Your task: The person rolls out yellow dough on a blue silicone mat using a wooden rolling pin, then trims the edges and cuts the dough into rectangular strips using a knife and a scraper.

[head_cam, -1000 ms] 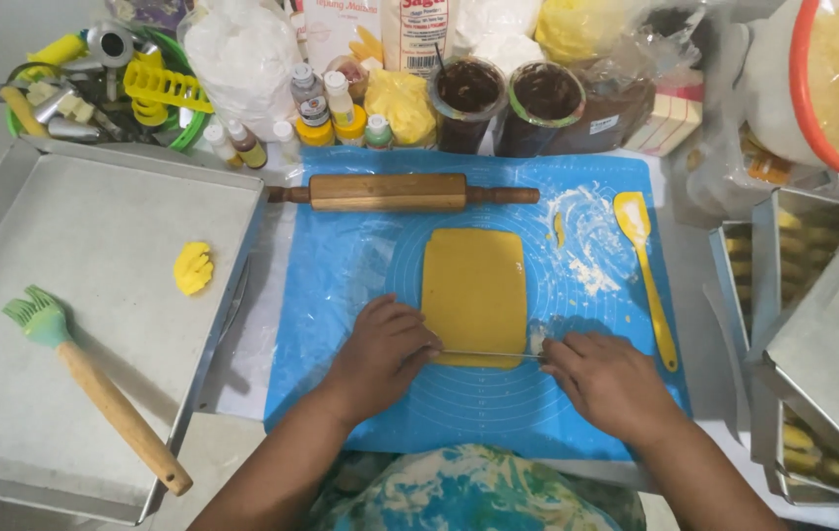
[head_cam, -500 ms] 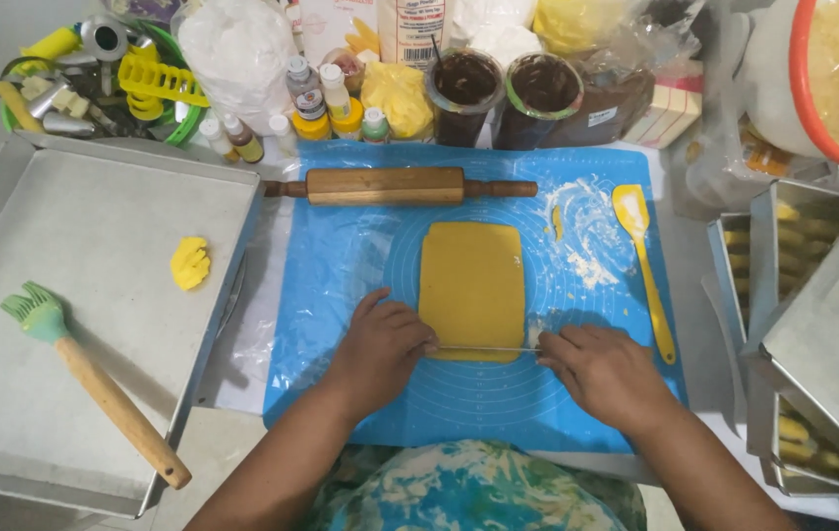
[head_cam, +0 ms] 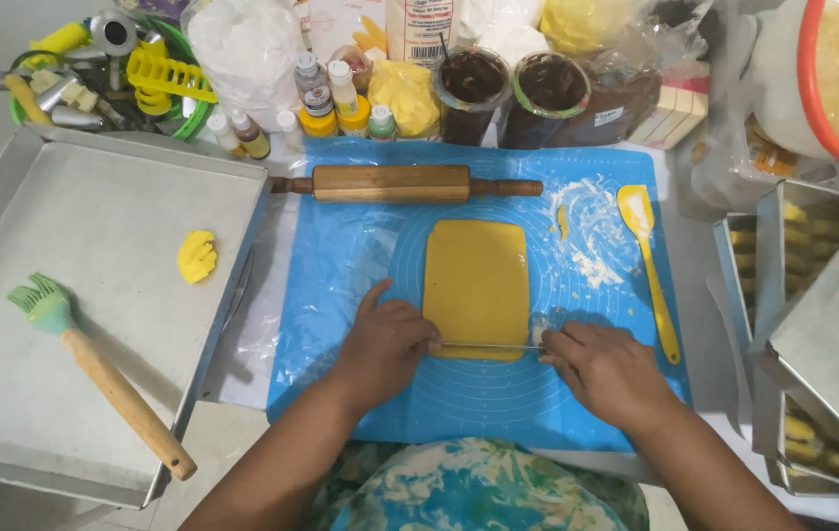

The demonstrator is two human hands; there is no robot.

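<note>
A blue silicone mat (head_cam: pixel 360 275) covers the worktop. At its near middle lies a yellow dough slab (head_cam: pixel 476 285). Since a second ago little has shifted: left hand (head_cam: pixel 385 344) and right hand (head_cam: pixel 604 369) stay pinched on a thin blade (head_cam: pixel 488 345) across the slab's near edge.

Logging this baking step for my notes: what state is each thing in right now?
Dough slab: rolled flat, rectangular, on the blue mat.
Thin blade: across the slab's near end, held by left hand and right hand.
Rolling pin: lying idle.
Yellow spatula: lying flat.
Brush: on tray.
</note>
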